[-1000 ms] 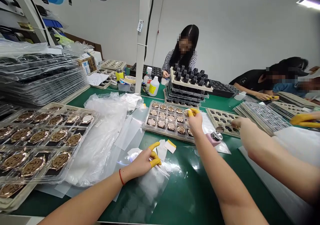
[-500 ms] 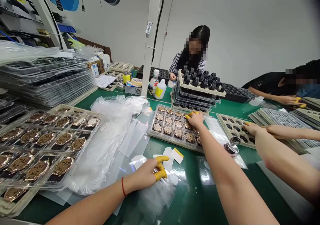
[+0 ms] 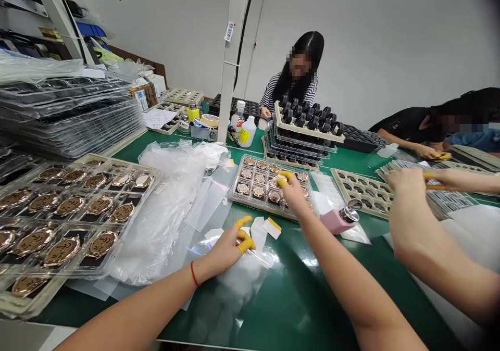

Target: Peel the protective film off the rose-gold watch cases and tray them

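My left hand (image 3: 224,249), with yellow finger cots and a red cord at the wrist, is closed around a thin pale rod-like tool (image 3: 258,257) above clear film. My right hand (image 3: 292,192), also in yellow cots, reaches over a clear tray (image 3: 250,203) of rose-gold watch cases. Its thumb and fingers pinch at a watch case (image 3: 275,181) in the middle row; the fingers partly hide it. Paper pieces, among them a white and yellow card (image 3: 272,228), lie beyond my left hand.
A larger tray (image 3: 128,231) of watch cases lies left, beside plastic bags (image 3: 167,205). Right of my arm are a pink pump bottle (image 3: 339,218) and a beige tray (image 3: 339,180). A co-worker's arms (image 3: 425,236) cross the right side. Stacked trays (image 3: 299,148) and a post (image 3: 230,70) stand behind.
My right hand has shifted left over the tray. The tool in my left hand shows more plainly. The co-worker's hands at right have left the beige tray for the stack beside it.
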The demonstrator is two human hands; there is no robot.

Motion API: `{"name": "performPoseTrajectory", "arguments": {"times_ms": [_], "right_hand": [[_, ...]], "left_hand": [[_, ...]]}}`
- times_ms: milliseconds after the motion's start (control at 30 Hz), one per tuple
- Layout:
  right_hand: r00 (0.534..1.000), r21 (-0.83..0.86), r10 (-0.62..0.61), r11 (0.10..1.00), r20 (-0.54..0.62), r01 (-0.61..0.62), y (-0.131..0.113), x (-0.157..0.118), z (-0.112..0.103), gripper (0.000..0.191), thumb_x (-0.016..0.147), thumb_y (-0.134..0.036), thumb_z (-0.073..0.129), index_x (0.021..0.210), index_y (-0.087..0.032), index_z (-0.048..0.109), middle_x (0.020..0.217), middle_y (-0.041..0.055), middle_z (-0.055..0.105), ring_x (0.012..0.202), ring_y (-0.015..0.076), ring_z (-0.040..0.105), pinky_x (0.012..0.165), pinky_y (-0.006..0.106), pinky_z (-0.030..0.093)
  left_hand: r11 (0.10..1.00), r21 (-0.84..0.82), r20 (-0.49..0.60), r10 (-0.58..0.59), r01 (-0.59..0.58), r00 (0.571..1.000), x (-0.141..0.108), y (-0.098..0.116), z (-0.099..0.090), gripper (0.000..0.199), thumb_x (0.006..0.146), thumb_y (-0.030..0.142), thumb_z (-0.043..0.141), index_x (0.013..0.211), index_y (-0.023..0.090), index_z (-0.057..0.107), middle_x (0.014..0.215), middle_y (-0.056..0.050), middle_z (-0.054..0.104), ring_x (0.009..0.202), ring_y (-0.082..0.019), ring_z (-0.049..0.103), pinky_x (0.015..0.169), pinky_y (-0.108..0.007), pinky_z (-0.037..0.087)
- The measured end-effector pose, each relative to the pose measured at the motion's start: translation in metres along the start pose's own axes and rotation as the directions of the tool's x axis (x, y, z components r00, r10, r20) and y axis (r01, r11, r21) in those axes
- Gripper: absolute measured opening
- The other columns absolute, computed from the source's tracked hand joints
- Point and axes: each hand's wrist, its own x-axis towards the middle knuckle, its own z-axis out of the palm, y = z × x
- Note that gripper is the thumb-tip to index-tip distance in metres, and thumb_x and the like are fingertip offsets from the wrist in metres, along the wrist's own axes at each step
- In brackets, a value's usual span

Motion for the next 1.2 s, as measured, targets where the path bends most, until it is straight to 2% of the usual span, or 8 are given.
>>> {"name": "performPoseTrajectory", "arguments": {"times_ms": [167, 300, 467, 633, 767, 933, 1067, 1200], "right_hand": [[0.934, 0.369, 0.071, 0.906, 0.351, -0.208, -0.022, -0.104, 0.034, 0.018, 0.072, -0.032, 0.058, 0.081, -0.02, 0.048, 0.07, -0.0014, 0.057, 0.067, 0.0144, 0.056, 0.063, 0.027, 0.044], [0.857, 0.449, 0.069, 0.829, 0.51, -0.333, -0.015, -0.129, 0.03, 0.024, 0.068, -0.032, 0.067, 0.081, -0.02, 0.05, 0.073, -0.002, 0.058, 0.07, 0.0139, 0.056, 0.067, 0.027, 0.044], [0.947, 0.121, -0.098, 0.991, 0.307, 0.063, 0.014, -0.109, 0.011, 0.018, 0.081, -0.035, 0.052, 0.085, -0.019, 0.059, 0.086, 0.0039, 0.061, 0.083, 0.0179, 0.054, 0.077, 0.034, 0.042], [0.887, -0.412, -0.285, 0.805, 0.363, 0.427, 0.027, -0.102, 0.007, 0.005, 0.075, -0.019, 0.057, 0.08, -0.018, 0.06, 0.093, 0.0084, 0.058, 0.094, 0.0234, 0.046, 0.083, 0.039, 0.037], [0.854, -0.295, -0.415, 0.812, 0.314, 0.503, 0.01, -0.113, 0.002, 0.008, 0.077, -0.013, 0.053, 0.078, -0.019, 0.057, 0.097, 0.0064, 0.058, 0.094, 0.0207, 0.046, 0.084, 0.038, 0.037], [0.656, -0.091, -0.641, 0.684, 0.397, 0.724, -0.005, -0.126, 0.006, 0.011, 0.085, -0.022, 0.05, 0.086, -0.024, 0.061, 0.087, 0.0034, 0.06, 0.083, 0.0183, 0.046, 0.079, 0.036, 0.035], [0.705, -0.108, -0.649, 0.709, 0.287, 0.697, -0.001, -0.126, 0.011, 0.014, 0.087, -0.023, 0.048, 0.089, -0.024, 0.062, 0.084, 0.0038, 0.06, 0.08, 0.0178, 0.046, 0.076, 0.037, 0.034], [0.637, -0.116, -0.699, 0.639, 0.326, 0.761, -0.001, -0.13, 0.019, 0.012, 0.086, -0.021, 0.049, 0.088, -0.024, 0.061, 0.08, 0.0027, 0.061, 0.077, 0.0176, 0.044, 0.077, 0.036, 0.034]], "left_hand": [[0.984, -0.17, -0.021, 0.053, -0.056, 0.998, 0.001, -0.005, 0.003, 0.063, 0.078, 0.025, 0.06, 0.133, 0.024, 0.03, 0.109, -0.008, 0.059, 0.081, -0.016, 0.059, 0.073, -0.031, 0.048], [0.961, -0.269, 0.071, 0.088, -0.066, 0.994, 0.0, -0.005, 0.006, 0.06, 0.076, 0.022, 0.063, 0.128, 0.024, 0.034, 0.112, -0.007, 0.055, 0.086, -0.015, 0.057, 0.075, -0.029, 0.048], [0.951, -0.308, 0.126, 0.036, 0.004, 0.991, 0.002, -0.001, 0.004, 0.049, 0.076, 0.025, 0.064, 0.119, 0.024, 0.04, 0.1, -0.002, 0.052, 0.075, -0.012, 0.056, 0.069, -0.029, 0.051], [0.957, -0.283, 0.144, -0.017, 0.058, 0.989, 0.006, -0.004, 0.001, 0.053, 0.074, 0.026, 0.066, 0.119, 0.023, 0.038, 0.099, -0.002, 0.054, 0.074, -0.012, 0.057, 0.074, -0.031, 0.05], [0.979, -0.202, 0.114, -0.011, 0.034, 0.993, 0.007, -0.003, 0.0, 0.051, 0.076, 0.026, 0.063, 0.12, 0.021, 0.039, 0.098, -0.003, 0.056, 0.08, -0.014, 0.056, 0.072, -0.029, 0.049], [0.995, -0.083, 0.12, 0.062, -0.052, 0.991, 0.005, 0.004, 0.003, 0.04, 0.075, 0.025, 0.062, 0.113, 0.021, 0.047, 0.1, -0.004, 0.057, 0.087, -0.016, 0.056, 0.074, -0.029, 0.047], [0.988, -0.155, 0.122, 0.03, -0.011, 0.992, 0.004, 0.007, 0.002, 0.042, 0.078, 0.026, 0.06, 0.117, 0.02, 0.043, 0.102, -0.005, 0.057, 0.087, -0.017, 0.057, 0.074, -0.028, 0.048], [0.997, -0.052, 0.113, 0.054, -0.049, 0.992, 0.004, 0.009, -0.002, 0.042, 0.078, 0.025, 0.06, 0.117, 0.02, 0.045, 0.105, -0.006, 0.058, 0.088, -0.017, 0.057, 0.074, -0.028, 0.048]]}}
